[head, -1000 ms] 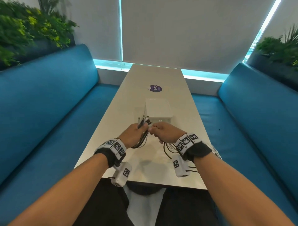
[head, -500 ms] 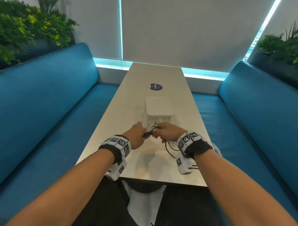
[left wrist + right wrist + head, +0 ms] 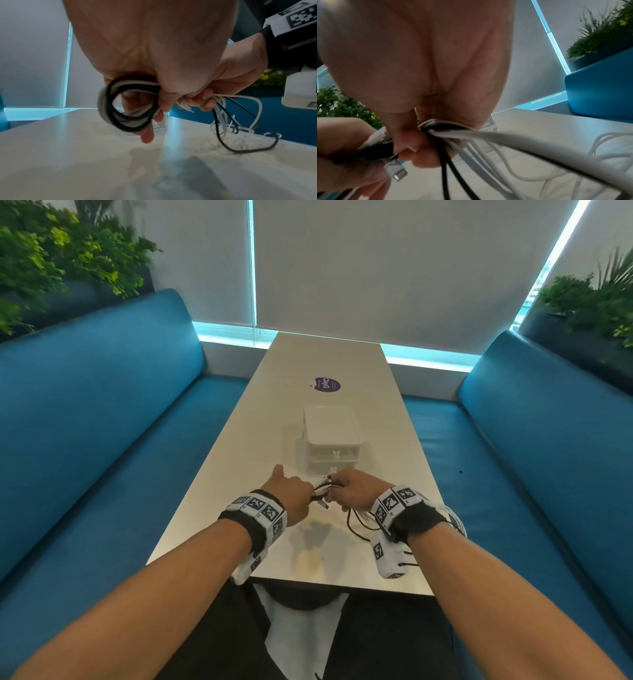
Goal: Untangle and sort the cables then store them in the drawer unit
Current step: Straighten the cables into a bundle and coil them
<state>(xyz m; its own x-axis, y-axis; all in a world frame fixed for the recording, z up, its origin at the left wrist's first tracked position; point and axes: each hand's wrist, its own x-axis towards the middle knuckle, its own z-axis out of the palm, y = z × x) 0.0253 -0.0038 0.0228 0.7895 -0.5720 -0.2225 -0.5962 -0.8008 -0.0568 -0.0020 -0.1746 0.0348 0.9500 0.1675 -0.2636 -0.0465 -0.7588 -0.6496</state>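
While both hands meet just in front of the white plastic drawer unit (image 3: 331, 440), the left hand (image 3: 154, 54) curls round a coiled bundle of black and white cables (image 3: 126, 106); the right hand (image 3: 426, 67) pinches the strands beside the plugs (image 3: 395, 170). Light, limp and slippery, they are probably best gripped near those stiff plugs.

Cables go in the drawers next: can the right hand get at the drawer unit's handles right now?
Probably not yet: the drawer unit stands just beyond the right hand, unobstructed, but that hand grips the cables.
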